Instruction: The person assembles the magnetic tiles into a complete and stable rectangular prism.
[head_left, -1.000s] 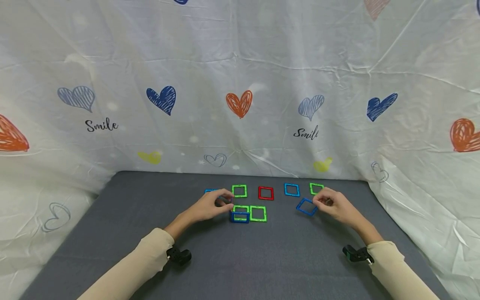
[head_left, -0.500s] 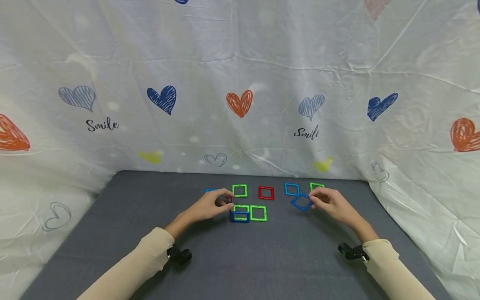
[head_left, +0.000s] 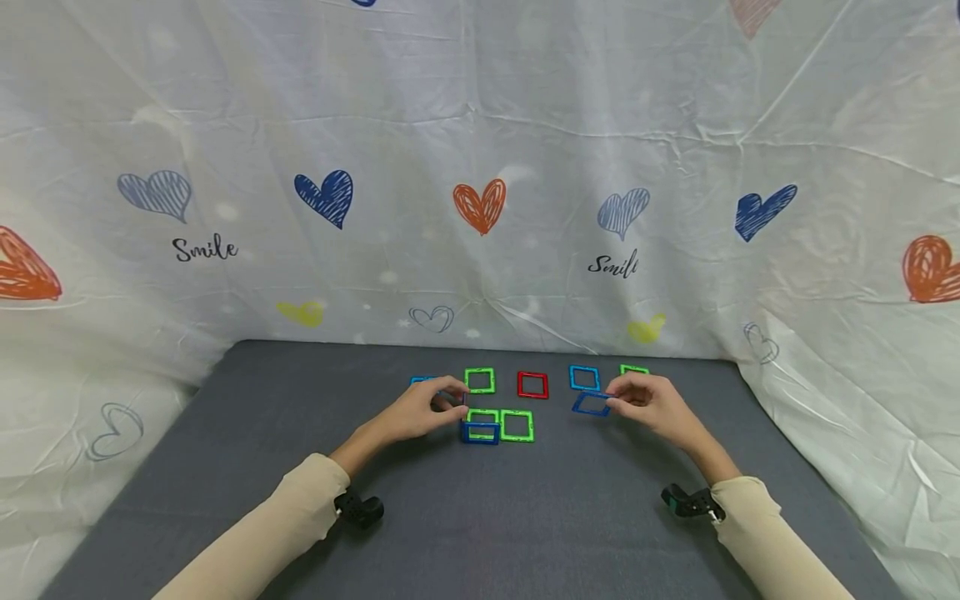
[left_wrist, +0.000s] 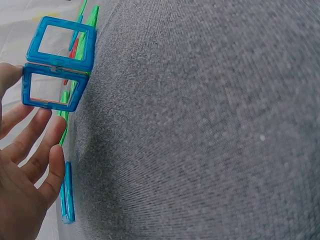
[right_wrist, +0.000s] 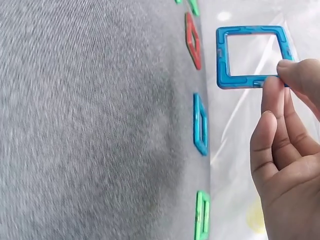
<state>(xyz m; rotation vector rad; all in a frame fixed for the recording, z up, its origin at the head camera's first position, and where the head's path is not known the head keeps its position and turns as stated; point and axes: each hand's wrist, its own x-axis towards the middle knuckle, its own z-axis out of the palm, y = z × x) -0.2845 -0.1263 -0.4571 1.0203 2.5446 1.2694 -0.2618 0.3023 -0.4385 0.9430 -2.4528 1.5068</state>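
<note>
Right hand (head_left: 654, 406) has moved its pinched blue magnetic tile (right_wrist: 223, 62) inward from right edge of worktop (head_left: 525, 517); left hand (head_left: 418, 410) pinches one of two joined blue uprights (left_wrist: 57, 65), far-edge tiles (head_left: 532, 397) loose.

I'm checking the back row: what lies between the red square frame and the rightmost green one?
A blue square frame lies there, as the head and right wrist views show.

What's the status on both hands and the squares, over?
Left hand pinches upright blue square beside two flat green squares. Right hand holds second blue square raised. Red square farther back, seemingly out of the way.
</note>
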